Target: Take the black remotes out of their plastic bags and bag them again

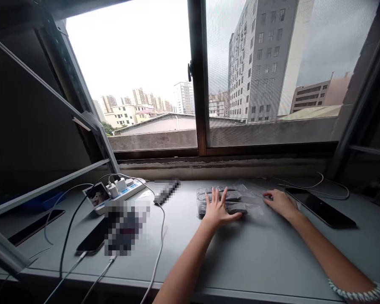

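My left hand (218, 207) lies flat with fingers spread on a stack of dark items in clear plastic bags (232, 196) at the middle of the grey table (247, 257). My right hand (280, 202) rests palm down just to the right, its fingertips on a clear plastic bag (256, 192); whether the fingers pinch anything is unclear. Both arms reach forward from the near edge.
A dark tablet (319, 207) with a cable lies to the right. A white power strip (120, 190) with chargers, a phone (91, 240) and several cables sit at left. Another dark slab (34, 227) lies far left under a metal shelf frame. A window stands behind.
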Available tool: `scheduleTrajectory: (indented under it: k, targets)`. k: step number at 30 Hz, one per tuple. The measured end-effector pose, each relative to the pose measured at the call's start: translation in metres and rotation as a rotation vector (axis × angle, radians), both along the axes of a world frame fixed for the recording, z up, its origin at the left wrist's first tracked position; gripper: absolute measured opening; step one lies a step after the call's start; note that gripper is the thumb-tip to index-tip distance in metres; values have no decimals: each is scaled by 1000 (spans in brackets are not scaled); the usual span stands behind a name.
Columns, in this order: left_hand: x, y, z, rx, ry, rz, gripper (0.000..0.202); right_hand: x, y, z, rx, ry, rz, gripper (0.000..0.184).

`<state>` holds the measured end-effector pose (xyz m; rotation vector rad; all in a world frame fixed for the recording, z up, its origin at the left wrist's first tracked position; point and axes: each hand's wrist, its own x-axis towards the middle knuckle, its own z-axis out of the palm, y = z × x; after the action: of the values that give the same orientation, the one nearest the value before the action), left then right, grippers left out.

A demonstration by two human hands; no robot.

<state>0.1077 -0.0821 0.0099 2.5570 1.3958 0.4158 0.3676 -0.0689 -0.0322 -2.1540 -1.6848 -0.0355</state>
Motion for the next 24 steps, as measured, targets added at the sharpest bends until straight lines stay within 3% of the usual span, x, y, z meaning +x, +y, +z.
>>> scheduleTrajectory:
  k: [5, 10, 13, 17, 21, 24]
  targets:
    - [-1, 5, -11, 15, -10, 70, 102, -4, -7, 8, -52, 17, -9, 26]
    - [2, 13, -21, 107, -43, 60, 97, -5, -7, 2, -68, -31, -18, 31]
    - [2, 15, -24, 116, -66, 28, 100, -8, -10, 2, 39, -95, -54, 37]
    - [-1, 23, -21, 83, -154, 100, 87, -19, -20, 21, 260, -86, -71, 44]
    - [-22, 44, -8, 194, -215, 397, 60, -37, -31, 42, 442, 42, 220, 38]
    - [-50, 60, -2, 280, -204, 645, 44, -56, -37, 46, 362, 116, 501, 33]
